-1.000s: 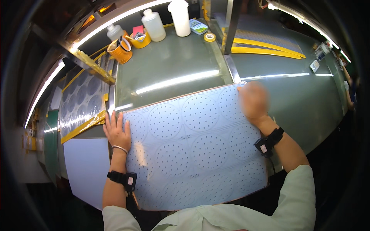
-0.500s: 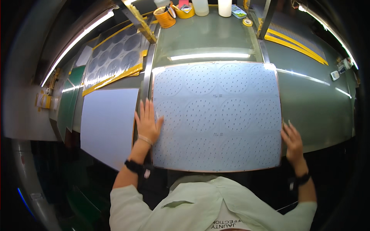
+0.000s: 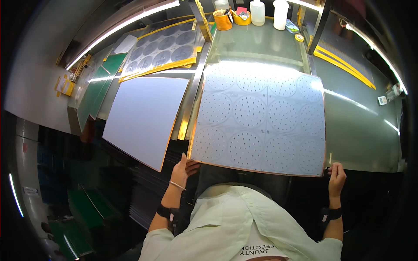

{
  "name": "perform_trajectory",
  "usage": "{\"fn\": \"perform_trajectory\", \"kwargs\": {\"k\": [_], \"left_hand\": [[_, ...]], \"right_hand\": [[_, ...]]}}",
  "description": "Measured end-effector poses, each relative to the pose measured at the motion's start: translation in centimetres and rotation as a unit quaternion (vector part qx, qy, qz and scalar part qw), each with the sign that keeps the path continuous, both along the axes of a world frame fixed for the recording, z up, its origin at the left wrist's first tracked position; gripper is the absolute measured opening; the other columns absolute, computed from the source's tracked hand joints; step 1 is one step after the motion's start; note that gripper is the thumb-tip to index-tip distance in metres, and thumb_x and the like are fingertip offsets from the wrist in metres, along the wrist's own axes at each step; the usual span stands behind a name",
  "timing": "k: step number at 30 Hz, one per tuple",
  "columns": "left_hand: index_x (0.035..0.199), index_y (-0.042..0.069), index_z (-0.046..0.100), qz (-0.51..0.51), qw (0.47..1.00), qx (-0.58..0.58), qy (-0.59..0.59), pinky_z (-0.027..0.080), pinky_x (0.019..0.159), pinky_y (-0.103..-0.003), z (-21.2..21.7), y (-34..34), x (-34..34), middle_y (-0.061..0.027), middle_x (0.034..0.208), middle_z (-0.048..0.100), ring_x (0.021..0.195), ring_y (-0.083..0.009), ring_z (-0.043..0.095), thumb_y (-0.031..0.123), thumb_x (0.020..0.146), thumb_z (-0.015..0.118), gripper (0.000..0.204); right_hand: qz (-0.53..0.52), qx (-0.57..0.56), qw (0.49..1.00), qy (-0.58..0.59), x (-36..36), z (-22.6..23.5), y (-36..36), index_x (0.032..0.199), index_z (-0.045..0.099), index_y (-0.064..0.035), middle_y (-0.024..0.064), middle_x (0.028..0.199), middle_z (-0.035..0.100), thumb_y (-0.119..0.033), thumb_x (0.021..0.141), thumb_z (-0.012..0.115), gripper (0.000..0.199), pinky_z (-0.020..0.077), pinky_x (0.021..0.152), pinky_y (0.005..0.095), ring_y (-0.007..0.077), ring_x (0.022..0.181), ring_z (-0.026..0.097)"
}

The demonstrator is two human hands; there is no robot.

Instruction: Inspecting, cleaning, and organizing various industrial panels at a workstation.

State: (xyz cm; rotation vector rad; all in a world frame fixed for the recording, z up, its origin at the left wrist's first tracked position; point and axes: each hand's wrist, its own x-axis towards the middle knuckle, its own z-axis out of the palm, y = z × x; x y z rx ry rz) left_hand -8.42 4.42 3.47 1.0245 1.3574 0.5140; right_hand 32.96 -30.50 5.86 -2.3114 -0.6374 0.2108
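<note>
Gleaming under long strip lights, with a grey-green metal desk bending toward the rim of the view and a raised glassy section at its middle. Dark below and to the left, with green boards leaning at the left edge. Lying flat on the middle of the desk, a large pale blue-grey panel, marked with three rows of dotted circles, thin, with a coppery line along its near and left edges, and its near edge reaching past the desk's front. Gripping the panel's near left corner, left hand, fingers curled under and thumb up by the edge. Pinching the near right corner, right hand, closed narrowly on the edge. Black bands on both wrists, pale green sleeves below. Just left of the panel, a plain white sheet, overhanging the desk's front. Beyond that, a yellow-framed tray of dark discs. At the far end, well apart from the hands, two white bottles, an orange cup and a small yellow tape roll.
</note>
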Motion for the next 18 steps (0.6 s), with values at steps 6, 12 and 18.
{"fn": "perform_trajectory", "kwargs": {"k": [6,12,18], "left_hand": [[0.104,0.005,0.058,-0.012,0.977,-0.065,-0.201,0.049,0.077,-0.032,-2.4,0.3,0.9,-0.0069,0.094,0.063,0.088,-0.0175,0.061,0.032,0.093,0.048,0.031],[0.11,0.005,0.058,-0.002,0.967,-0.134,-0.218,0.047,0.084,-0.035,-2.2,1.8,-0.7,-0.0072,0.102,0.064,0.092,-0.0192,0.061,0.029,0.09,0.052,0.031],[0.107,0.004,0.06,-0.039,0.954,-0.145,-0.259,0.047,0.085,-0.035,-2.5,2.7,-1.9,-0.0082,0.1,0.064,0.091,-0.0194,0.061,0.031,0.091,0.052,0.032]], "right_hand": [[-0.054,0.206,0.869,0.447,-1.8,-1.1,1.5,0.101,0.056,-0.0023,0.0054,0.088,0.064,-0.02,0.091,0.049,0.022,0.0528,0.068,0.0269,0.0149,0.077,0.063],[0.079,0.283,0.717,0.632,-4.0,-0.5,-2.1,0.125,0.041,0.0079,0.0214,0.118,0.054,-0.012,0.074,0.068,0.061,0.0488,0.084,0.0433,0.0313,0.103,0.058],[0.147,0.259,0.854,0.426,-5.2,6.7,-0.5,0.12,0.046,0.0067,0.0152,0.114,0.056,-0.017,0.078,0.062,0.05,0.0436,0.091,0.039,0.027,0.102,0.056]]}}
